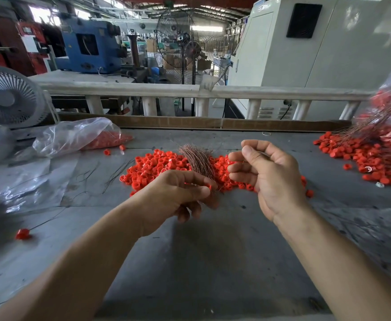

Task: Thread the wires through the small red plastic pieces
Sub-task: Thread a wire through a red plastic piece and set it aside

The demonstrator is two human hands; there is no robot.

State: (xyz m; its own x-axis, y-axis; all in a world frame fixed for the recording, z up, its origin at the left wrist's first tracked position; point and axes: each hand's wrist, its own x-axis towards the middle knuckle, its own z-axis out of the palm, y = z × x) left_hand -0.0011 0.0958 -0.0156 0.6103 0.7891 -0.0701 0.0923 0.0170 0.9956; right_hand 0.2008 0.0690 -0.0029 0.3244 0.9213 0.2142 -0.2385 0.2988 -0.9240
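Hands meet above a heap of small red plastic pieces (157, 166) on the grey table (213, 251): left hand (178, 195) grips a bundle of thin copper-coloured wires (199, 161), right hand (268, 174) pinches one fine wire

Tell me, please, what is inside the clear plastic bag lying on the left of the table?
The clear plastic bag holds red plastic pieces, heaped at its right end. The crumpled, glary film hides whether anything else lies deeper in the bag.
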